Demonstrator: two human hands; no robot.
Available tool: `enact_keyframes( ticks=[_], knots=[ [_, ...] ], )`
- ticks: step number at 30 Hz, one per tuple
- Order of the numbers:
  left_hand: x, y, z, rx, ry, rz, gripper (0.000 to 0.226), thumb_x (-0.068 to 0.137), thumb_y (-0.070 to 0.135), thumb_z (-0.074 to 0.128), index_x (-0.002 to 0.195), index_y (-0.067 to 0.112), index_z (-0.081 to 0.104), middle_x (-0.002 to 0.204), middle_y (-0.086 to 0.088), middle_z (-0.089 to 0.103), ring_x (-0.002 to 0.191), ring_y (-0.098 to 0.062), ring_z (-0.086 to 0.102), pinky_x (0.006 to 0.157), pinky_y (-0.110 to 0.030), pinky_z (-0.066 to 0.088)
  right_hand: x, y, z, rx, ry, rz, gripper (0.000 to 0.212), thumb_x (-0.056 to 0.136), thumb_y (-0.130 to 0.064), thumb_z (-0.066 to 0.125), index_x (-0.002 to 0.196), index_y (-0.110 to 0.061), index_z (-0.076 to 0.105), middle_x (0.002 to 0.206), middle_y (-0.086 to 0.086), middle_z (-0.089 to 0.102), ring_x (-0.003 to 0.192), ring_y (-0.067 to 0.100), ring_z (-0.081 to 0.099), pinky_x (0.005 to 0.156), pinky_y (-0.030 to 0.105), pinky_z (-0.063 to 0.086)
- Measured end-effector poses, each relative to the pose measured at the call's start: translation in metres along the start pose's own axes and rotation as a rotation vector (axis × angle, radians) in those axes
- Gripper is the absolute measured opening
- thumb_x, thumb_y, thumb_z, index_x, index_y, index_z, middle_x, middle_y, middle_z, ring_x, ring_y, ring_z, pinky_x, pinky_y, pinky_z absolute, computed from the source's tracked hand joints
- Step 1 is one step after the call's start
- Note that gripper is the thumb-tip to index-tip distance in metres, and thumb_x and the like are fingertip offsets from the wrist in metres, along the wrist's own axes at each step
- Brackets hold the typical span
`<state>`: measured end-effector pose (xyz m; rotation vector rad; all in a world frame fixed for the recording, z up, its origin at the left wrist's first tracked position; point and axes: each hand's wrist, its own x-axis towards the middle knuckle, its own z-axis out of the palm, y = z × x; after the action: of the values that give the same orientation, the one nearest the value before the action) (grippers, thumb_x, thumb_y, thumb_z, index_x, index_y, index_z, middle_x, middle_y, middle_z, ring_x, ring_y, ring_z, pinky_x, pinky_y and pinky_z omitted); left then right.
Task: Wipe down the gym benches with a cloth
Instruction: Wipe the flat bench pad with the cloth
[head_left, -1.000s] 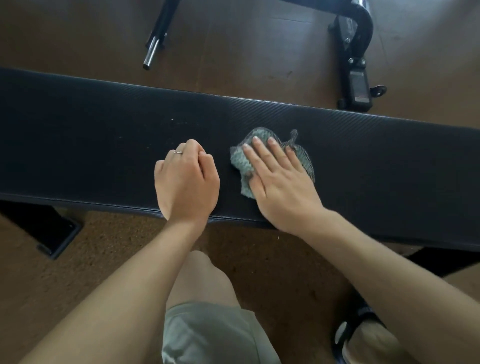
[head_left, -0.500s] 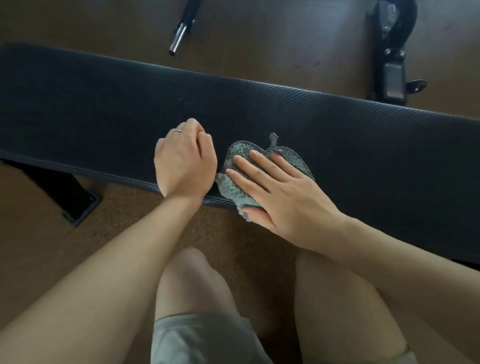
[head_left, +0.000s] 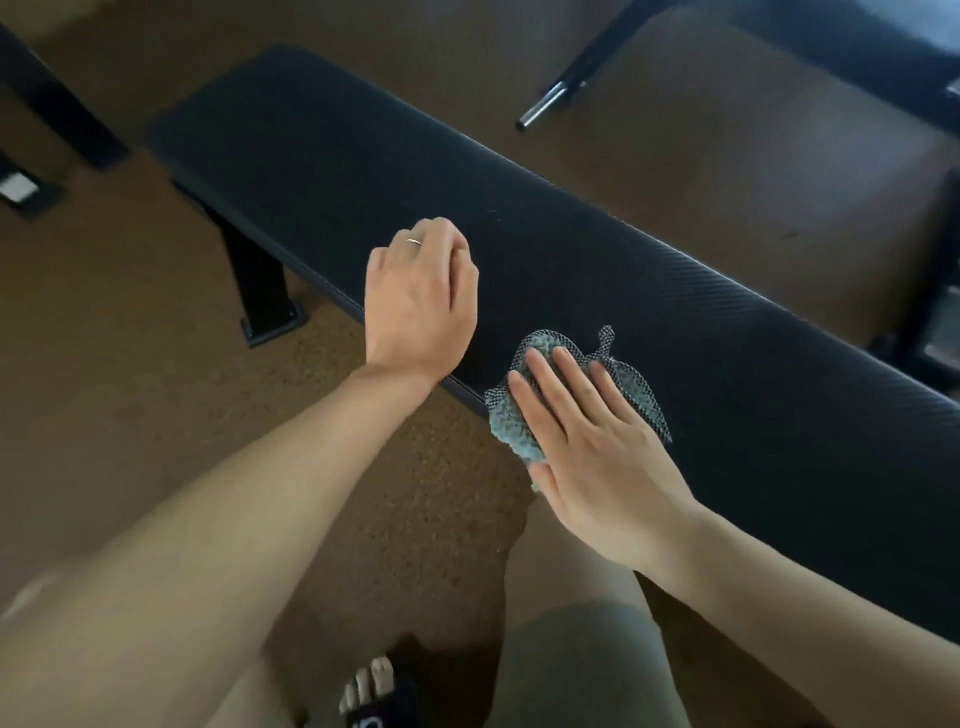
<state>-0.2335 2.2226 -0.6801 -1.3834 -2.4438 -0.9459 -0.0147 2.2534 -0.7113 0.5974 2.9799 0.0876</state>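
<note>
Cloth (head_left: 524, 423) has slid off toward the near edge of the bench (head_left: 649, 317) since half a second ago, one end now hanging over it, and the view has swung so the pad runs from 10 to 4 o'clock. Nearest, at 6 o'clock, a sandaled foot (head_left: 376, 691) on the brown floor (head_left: 130, 415). Right hand (head_left: 587, 441) lies flat, fingers straight, pressing the cloth. Left hand (head_left: 421, 296), at 10 o'clock from it, is curled in a loose fist, holding nothing, resting on the pad. Far off at 1 o'clock, a metal bar (head_left: 545, 106).
</note>
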Motion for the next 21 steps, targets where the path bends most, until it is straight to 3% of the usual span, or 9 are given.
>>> enact_keyframes(
  ticks=[3, 5, 7, 9, 11, 15, 21],
  knots=[
    [-0.006, -0.027, -0.030, 0.173, -0.105, -0.044, 0.033, 0.103, 0.029, 0.043, 0.129, 0.012, 0.052, 0.130, -0.010, 0.055, 0.118, -0.028, 0.053, 0.103, -0.044, 0.038, 0.005, -0.001, 0.005, -0.009, 0.021, -0.010, 0.069, 0.104, -0.043, 0.035, 0.163, -0.011, 0.019, 0.169, 0.015, 0.018, 0.157, 0.035, 0.014, 0.127, 0.052, 0.015],
    [-0.010, -0.051, -0.042, 0.256, -0.272, -0.059, 0.052, 0.106, 0.035, 0.039, 0.153, 0.012, 0.034, 0.156, -0.013, 0.037, 0.143, -0.033, 0.036, 0.119, -0.049, 0.025, 0.007, -0.001, 0.007, -0.023, 0.037, -0.011, 0.068, 0.105, -0.042, 0.032, 0.163, -0.010, 0.017, 0.170, 0.014, 0.016, 0.157, 0.035, 0.012, 0.127, 0.052, 0.014],
    [-0.009, -0.075, -0.042, 0.316, -0.424, -0.053, 0.061, 0.109, 0.042, 0.030, 0.162, 0.016, 0.018, 0.169, -0.010, 0.016, 0.156, -0.030, 0.014, 0.128, -0.048, 0.009, 0.015, -0.002, 0.006, -0.040, 0.021, -0.031, 0.072, 0.103, -0.046, 0.031, 0.164, -0.010, 0.015, 0.170, 0.015, 0.014, 0.158, 0.035, 0.010, 0.128, 0.052, 0.014],
    [-0.003, -0.096, -0.034, 0.337, -0.530, -0.055, 0.064, 0.108, 0.050, 0.021, 0.165, 0.021, 0.012, 0.173, -0.006, 0.004, 0.159, -0.026, 0.001, 0.129, -0.046, 0.000, 0.028, -0.005, 0.004, -0.040, 0.020, -0.050, 0.073, 0.103, -0.045, 0.036, 0.164, -0.011, 0.014, 0.170, 0.014, 0.014, 0.158, 0.034, 0.009, 0.128, 0.051, 0.012],
    [0.007, -0.111, -0.025, 0.332, -0.570, 0.008, 0.067, 0.106, 0.055, 0.015, 0.164, 0.021, 0.015, 0.172, -0.006, 0.006, 0.159, -0.025, 0.001, 0.129, -0.044, -0.002, 0.045, -0.010, 0.000, -0.025, 0.025, -0.055, 0.074, 0.103, -0.045, 0.036, 0.164, -0.011, 0.014, 0.171, 0.014, 0.013, 0.158, 0.034, 0.008, 0.128, 0.050, 0.008],
    [0.015, -0.130, -0.013, 0.211, -0.555, 0.063, 0.072, 0.101, 0.058, 0.012, 0.159, 0.018, 0.025, 0.169, -0.006, 0.013, 0.157, -0.025, 0.002, 0.128, -0.045, -0.003, 0.086, -0.025, -0.007, 0.018, 0.019, -0.074, 0.074, 0.103, -0.047, 0.029, 0.164, -0.011, 0.008, 0.171, 0.015, 0.007, 0.158, 0.034, 0.003, 0.128, 0.050, 0.005],
    [0.016, -0.136, -0.010, 0.140, -0.536, 0.076, 0.064, 0.104, 0.053, 0.015, 0.158, 0.020, 0.029, 0.168, -0.005, 0.015, 0.157, -0.024, 0.003, 0.128, -0.046, -0.001, 0.148, -0.051, -0.016, 0.103, 0.045, -0.050, 0.073, 0.105, -0.042, 0.037, 0.164, -0.007, 0.010, 0.171, 0.018, 0.008, 0.158, 0.036, 0.004, 0.128, 0.053, 0.008]
  ],
)
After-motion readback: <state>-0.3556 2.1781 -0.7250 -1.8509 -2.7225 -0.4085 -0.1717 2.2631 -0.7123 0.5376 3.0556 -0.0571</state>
